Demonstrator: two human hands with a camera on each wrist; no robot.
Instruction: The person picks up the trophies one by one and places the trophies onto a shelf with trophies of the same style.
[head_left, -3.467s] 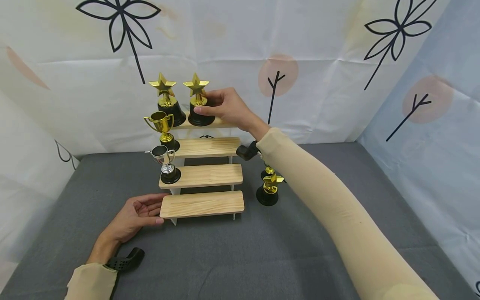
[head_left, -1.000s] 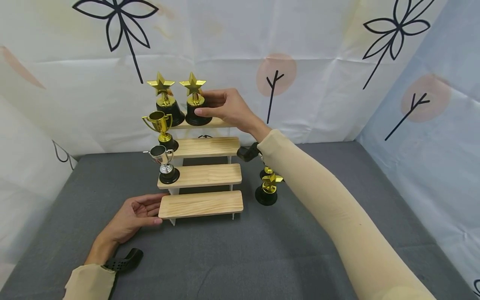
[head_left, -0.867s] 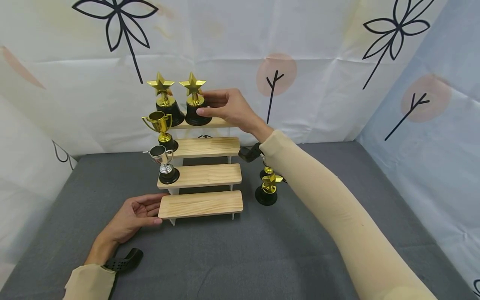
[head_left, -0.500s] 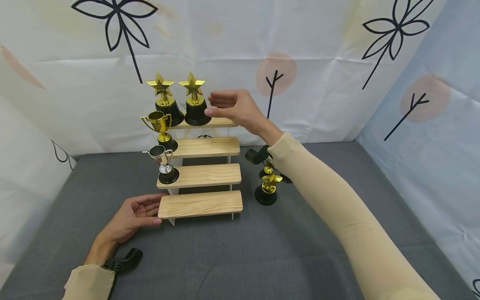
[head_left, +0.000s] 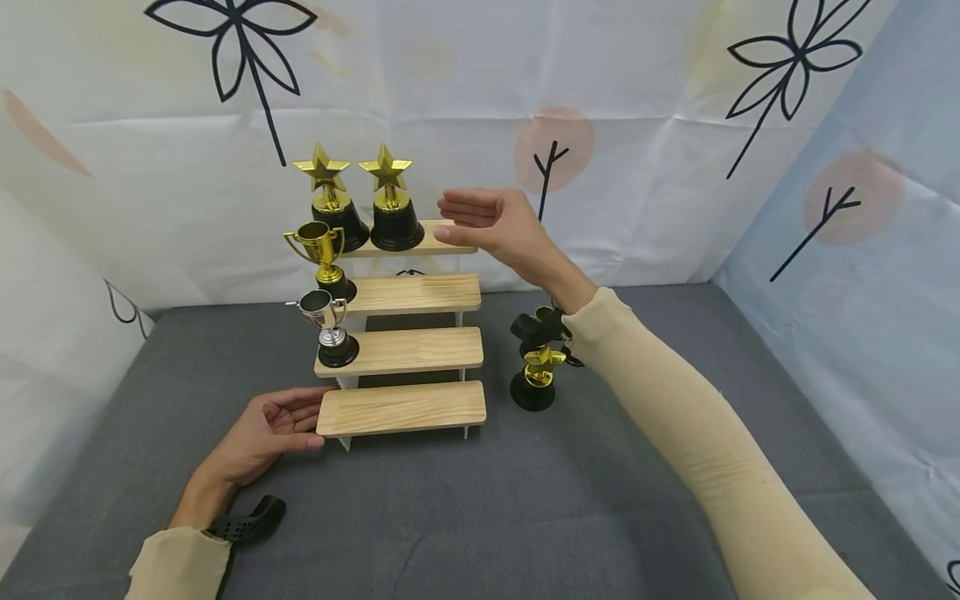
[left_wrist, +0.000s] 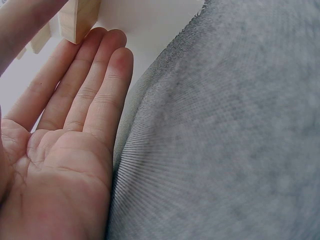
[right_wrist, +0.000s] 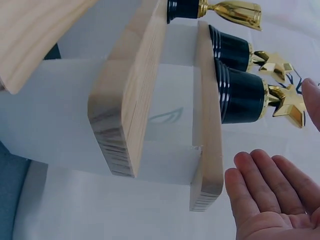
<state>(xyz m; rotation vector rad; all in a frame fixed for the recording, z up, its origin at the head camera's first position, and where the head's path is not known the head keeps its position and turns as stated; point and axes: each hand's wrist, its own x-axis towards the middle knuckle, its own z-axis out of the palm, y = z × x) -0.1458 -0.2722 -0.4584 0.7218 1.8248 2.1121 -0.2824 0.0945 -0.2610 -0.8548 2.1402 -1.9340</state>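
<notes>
A stepped display rack with pale wooden shelves (head_left: pixel 401 408) stands on the dark cloth. Two gold star trophies (head_left: pixel 397 217) with black bases stand upright side by side on its top shelf. My right hand (head_left: pixel 495 229) hovers just right of them by the shelf's end, fingers straight, holding nothing; its palm shows in the right wrist view. At the left end of the bottom shelf, my left hand (head_left: pixel 273 429) touches the wood with straight fingers (left_wrist: pixel 95 85) and thumb. A gold cup trophy (head_left: pixel 322 250) and a silver cup trophy (head_left: pixel 330 325) stand on the middle shelves' left ends.
Right of the rack, a small gold star trophy (head_left: pixel 536 379) stands on the grey cloth (head_left: pixel 480 517). More trophies behind it are partly hidden by the right wrist's black camera mount (head_left: pixel 532 329). A patterned white backdrop (head_left: pixel 637 167) rises close behind the rack.
My right hand has let go of the right star trophy on the top shelf and moved right, away from it. The trophy stays standing there. My left hand has kept its place.
</notes>
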